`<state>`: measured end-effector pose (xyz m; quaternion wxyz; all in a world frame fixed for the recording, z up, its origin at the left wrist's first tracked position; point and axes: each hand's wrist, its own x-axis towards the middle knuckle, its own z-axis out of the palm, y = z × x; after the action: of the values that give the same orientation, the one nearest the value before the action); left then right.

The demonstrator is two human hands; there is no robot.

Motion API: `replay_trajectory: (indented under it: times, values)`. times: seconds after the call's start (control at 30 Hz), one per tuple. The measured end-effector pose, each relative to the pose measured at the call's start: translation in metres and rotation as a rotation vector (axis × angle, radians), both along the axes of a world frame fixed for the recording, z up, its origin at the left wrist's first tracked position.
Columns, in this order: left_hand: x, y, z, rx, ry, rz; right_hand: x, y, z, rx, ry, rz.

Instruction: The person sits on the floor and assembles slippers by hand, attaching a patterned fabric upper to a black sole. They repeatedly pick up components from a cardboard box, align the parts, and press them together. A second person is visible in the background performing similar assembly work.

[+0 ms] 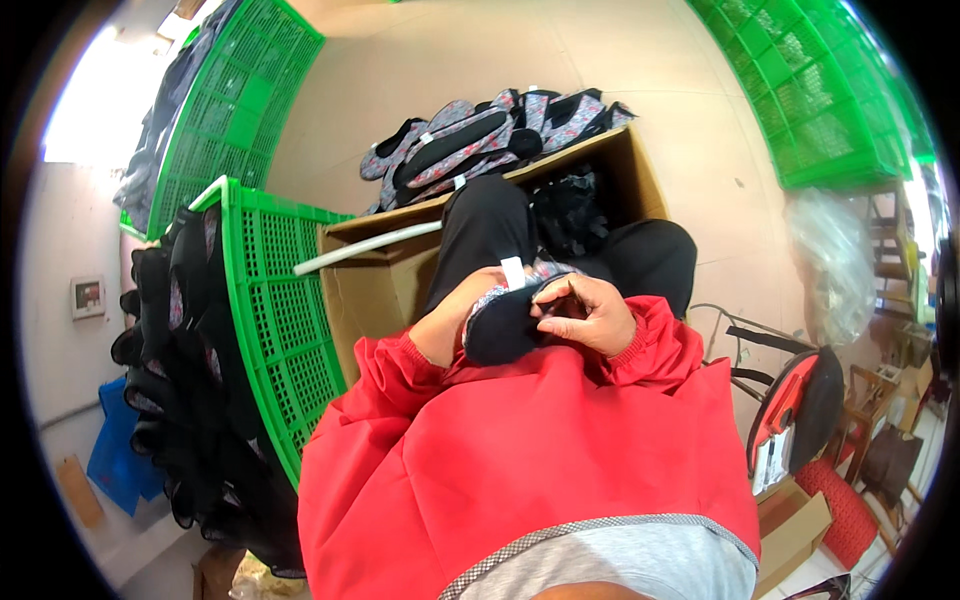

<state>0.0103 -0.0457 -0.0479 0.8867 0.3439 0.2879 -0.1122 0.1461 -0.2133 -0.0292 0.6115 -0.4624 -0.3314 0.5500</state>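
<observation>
A soft fabric slipper, black with a grey floral print and a white tag, rests in my lap between both hands. My left hand is closed around its left side, and the slipper hides most of those fingers. On the other side my right hand is bent into a pinch at the slipper's edge. Whatever lies between the right thumb and fingers is too small and dark to name.
An open cardboard box surrounds my knees, holding dark material. Beyond it lies a pile of floral slippers. A green crate with black pieces hanging over its side stands at left; another green crate stands at far right.
</observation>
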Motion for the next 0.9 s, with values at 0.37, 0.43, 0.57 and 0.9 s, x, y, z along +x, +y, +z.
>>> replay_trajectory:
  times: [0.37,0.43,0.57,0.9]
  values:
    - [-0.092,0.046,0.039,0.615,0.373,-0.012,-0.04,0.026,-0.053,-0.204,-0.086,-0.005]
    - [-0.099,0.04,0.049,0.661,0.351,-0.046,-0.042,0.027,-0.051,-0.222,0.004,0.007]
    - [-0.099,0.023,0.049,0.766,0.318,-0.031,-0.046,0.028,-0.05,-0.203,-0.038,-0.013]
    - [-0.092,-0.006,0.053,1.262,0.267,0.046,-0.056,0.02,-0.059,-0.17,-0.165,-0.068]
